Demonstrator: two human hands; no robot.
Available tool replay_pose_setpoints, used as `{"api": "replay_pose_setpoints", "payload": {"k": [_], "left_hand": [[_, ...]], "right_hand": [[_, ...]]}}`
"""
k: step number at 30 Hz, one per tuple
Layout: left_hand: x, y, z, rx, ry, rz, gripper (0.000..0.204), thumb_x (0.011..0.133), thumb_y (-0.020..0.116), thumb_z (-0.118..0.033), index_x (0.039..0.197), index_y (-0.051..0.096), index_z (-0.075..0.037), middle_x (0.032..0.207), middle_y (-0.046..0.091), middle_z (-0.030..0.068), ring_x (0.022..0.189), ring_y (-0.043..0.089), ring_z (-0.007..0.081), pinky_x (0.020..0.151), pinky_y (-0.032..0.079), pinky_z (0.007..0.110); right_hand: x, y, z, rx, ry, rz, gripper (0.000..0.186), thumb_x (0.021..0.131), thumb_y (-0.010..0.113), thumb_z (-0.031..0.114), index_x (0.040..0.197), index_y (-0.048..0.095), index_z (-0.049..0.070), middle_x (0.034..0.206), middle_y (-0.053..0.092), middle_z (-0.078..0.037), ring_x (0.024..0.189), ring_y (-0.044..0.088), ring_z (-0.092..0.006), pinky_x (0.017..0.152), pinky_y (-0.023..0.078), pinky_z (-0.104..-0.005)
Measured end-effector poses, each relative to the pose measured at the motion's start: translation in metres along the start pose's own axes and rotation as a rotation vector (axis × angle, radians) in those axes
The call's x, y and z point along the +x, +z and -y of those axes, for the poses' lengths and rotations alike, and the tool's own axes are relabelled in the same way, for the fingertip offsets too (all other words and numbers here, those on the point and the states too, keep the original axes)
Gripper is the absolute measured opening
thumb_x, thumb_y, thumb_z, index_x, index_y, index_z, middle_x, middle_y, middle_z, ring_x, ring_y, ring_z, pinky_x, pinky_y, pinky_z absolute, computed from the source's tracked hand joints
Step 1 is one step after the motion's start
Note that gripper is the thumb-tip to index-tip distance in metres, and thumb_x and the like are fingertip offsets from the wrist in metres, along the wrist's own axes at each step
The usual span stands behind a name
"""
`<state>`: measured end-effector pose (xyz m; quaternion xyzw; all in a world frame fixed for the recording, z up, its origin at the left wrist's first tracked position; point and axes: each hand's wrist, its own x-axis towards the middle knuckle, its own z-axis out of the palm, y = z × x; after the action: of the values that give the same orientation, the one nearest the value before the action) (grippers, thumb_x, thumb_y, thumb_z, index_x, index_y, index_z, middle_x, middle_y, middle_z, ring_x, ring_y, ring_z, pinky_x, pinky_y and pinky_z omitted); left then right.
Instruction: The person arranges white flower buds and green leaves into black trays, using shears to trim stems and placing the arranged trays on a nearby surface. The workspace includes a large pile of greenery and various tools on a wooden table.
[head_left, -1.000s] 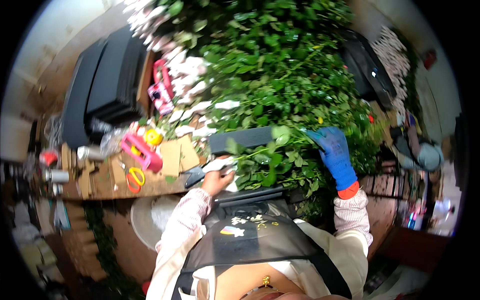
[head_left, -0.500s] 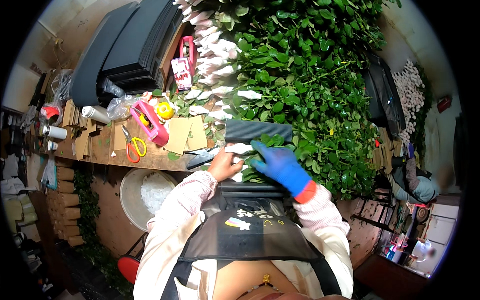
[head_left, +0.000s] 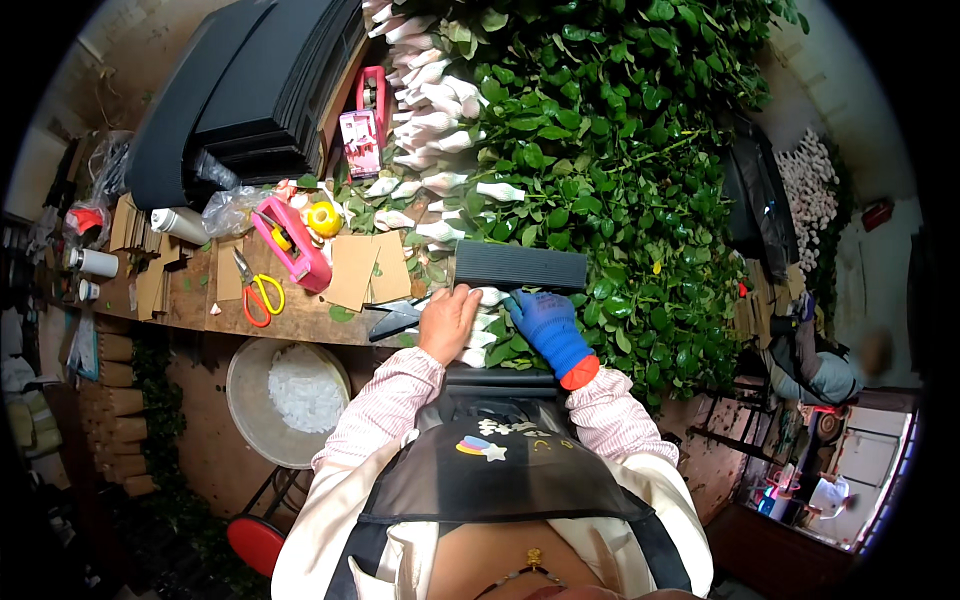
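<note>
Between my hands lies a rose point(head_left: 492, 297) with its bud in a white sleeve. My bare left hand point(head_left: 448, 322) is closed at the bud's left end, fingertips beside the corrugated board. In a blue glove, my right hand point(head_left: 546, 326) is closed round the stem just right of the bud; leaves partly hide its fingertips. Several more white-sleeved roses point(head_left: 478, 340) lie below, side by side, stems to the right. Just beyond both hands is a dark grey corrugated board point(head_left: 520, 266). Dark-bladed scissors point(head_left: 394, 320) rest left of my left hand.
A great heap of leafy stems point(head_left: 620, 180) covers the right of the table, its white-sleeved buds point(head_left: 430, 110) facing left. At left are orange-and-yellow scissors point(head_left: 262, 290), a pink tape dispenser point(head_left: 296, 248), cardboard pieces point(head_left: 352, 272) and stacked black sheets point(head_left: 260, 110). A white bucket point(head_left: 240, 405) stands below.
My right hand has drawn back from spread over the leaves and closed by the bud. My left hand has moved slightly up to the board's lower edge.
</note>
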<state>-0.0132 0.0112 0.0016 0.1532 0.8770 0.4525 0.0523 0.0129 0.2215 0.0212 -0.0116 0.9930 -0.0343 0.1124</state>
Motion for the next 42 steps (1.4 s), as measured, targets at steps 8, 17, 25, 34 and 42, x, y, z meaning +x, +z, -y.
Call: {"api": "replay_pose_setpoints", "payload": {"k": [8,17,25,34,42], "left_hand": [[-0.029,-0.009,0.017,-0.23,0.123,-0.167,0.023,0.105,0.058,-0.016,0.113,0.074,-0.002,0.106,0.074,0.0219,0.096,0.07,0.038,0.084,0.055,0.045],[-0.011,-0.018,0.057,-0.282,-0.105,-0.069,0.035,0.093,0.078,-0.028,0.092,0.052,-0.005,0.082,0.051,0.0051,0.078,0.047,0.0163,0.071,0.044,0.033],[-0.006,0.008,0.044,-0.211,-0.22,0.003,0.034,0.109,0.053,-0.026,0.101,0.063,0.006,0.095,0.069,0.0123,0.088,0.063,0.0271,0.086,0.052,0.04],[0.002,-0.024,0.161,-0.264,-0.13,0.062,0.03,0.104,0.064,-0.025,0.099,0.058,0.003,0.087,0.058,0.0096,0.084,0.054,0.0188,0.076,0.048,0.035],[-0.021,-0.004,0.032,-0.108,0.039,0.197,0.031,0.099,0.071,-0.026,0.089,0.065,0.003,0.071,0.067,0.0092,0.065,0.057,0.0166,0.064,0.05,0.04]], "right_hand": [[0.004,-0.002,0.005,0.068,0.038,0.1,0.036,0.1,0.055,0.049,0.112,0.074,0.021,0.093,0.077,-0.012,0.086,0.074,-0.0314,0.077,0.056,-0.0477],[0.002,0.003,-0.005,0.185,0.003,0.016,0.034,0.087,0.068,0.044,0.093,0.075,0.011,0.086,0.074,-0.019,0.08,0.072,-0.0402,0.074,0.056,-0.0533],[0.032,0.046,0.016,0.014,-0.019,-0.229,0.012,0.082,0.066,0.019,0.08,0.078,0.015,0.075,0.073,-0.009,0.069,0.071,-0.0306,0.054,0.049,-0.0469],[0.023,0.047,-0.001,0.124,-0.08,-0.182,0.028,0.07,0.079,0.035,0.08,0.077,0.009,0.081,0.075,-0.014,0.077,0.073,-0.035,0.062,0.056,-0.0493],[0.006,0.046,0.01,0.037,-0.132,-0.281,0.02,0.078,0.076,0.023,0.093,0.075,0.01,0.083,0.074,-0.012,0.077,0.073,-0.0327,0.06,0.053,-0.0479]]}}
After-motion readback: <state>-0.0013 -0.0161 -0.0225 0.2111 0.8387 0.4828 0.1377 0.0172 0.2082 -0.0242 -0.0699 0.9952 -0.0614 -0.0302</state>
